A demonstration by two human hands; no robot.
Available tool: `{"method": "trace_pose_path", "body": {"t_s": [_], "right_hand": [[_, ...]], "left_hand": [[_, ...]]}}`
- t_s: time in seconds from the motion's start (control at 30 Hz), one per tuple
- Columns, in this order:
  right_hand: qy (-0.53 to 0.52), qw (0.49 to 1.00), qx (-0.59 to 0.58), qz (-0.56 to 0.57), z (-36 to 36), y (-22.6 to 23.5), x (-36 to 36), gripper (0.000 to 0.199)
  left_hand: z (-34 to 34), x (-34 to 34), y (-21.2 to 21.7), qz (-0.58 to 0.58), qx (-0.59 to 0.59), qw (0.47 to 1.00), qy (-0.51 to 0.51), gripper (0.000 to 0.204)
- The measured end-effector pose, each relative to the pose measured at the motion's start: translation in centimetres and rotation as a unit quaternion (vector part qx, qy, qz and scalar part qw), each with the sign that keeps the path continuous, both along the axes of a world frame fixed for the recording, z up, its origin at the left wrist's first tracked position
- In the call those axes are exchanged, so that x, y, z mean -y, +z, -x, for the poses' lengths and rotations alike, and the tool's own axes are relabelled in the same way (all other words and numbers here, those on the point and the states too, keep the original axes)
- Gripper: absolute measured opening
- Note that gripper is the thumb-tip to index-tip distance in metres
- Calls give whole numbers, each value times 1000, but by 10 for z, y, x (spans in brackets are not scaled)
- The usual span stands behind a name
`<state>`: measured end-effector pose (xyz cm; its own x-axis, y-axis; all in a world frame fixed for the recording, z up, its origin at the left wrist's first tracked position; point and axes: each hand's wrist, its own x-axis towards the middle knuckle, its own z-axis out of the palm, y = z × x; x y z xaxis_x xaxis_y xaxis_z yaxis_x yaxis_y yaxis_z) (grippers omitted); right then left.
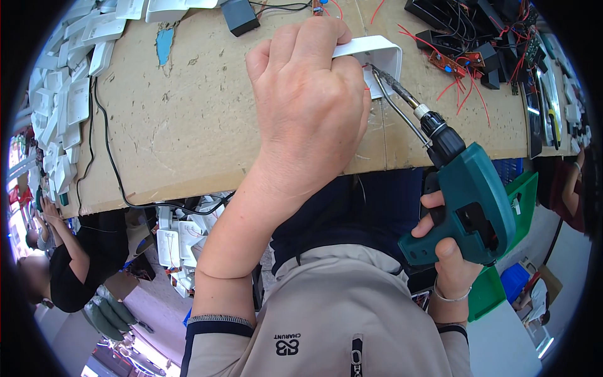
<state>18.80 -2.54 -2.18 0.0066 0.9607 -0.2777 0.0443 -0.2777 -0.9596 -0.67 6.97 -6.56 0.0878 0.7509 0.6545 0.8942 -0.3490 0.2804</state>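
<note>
My left hand [311, 94] is closed on a white plastic casing [388, 56] above the cardboard-covered bench, its fingers wrapped over the near side and hiding much of it. In my right hand [455, 267] is a dark green soldering gun [480, 188] with a black collar and a thin metal feed tube alongside its tip. That tip points up and left into the casing, where a bit of red wire shows. Whether the tip touches anything inside, I cannot tell.
White casings [63, 107] pile up along the left edge. At the back right lie black boxes and circuit boards [447, 63] with red wires. A black cable [116, 169] crosses the left side. Green bins [487, 295] stand below right. Co-workers [78, 264] sit at both sides.
</note>
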Motion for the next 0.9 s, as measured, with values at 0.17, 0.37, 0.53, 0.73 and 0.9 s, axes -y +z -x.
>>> {"method": "trace_pose_path", "body": {"t_s": [0.17,0.37,0.53,0.73,0.9], "right_hand": [[0,1000,0,-3,1,0,0,78],[-9,1000,4,8,1,2,0,80],[-12,1000,-2,2,-2,5,2,81],[0,999,-18,-27,-7,4,8,83],[5,996,-62,-67,-12,-1,7,80]], "left_hand": [[0,0,0,-2,-1,1000,3,5],[-1,-1,-1,-3,-2,1000,3,5],[-1,0,-1,-4,-2,1000,4,5],[1,0,-1,-8,-18,1000,5,7],[4,9,8,27,-14,1000,-2,13]]}}
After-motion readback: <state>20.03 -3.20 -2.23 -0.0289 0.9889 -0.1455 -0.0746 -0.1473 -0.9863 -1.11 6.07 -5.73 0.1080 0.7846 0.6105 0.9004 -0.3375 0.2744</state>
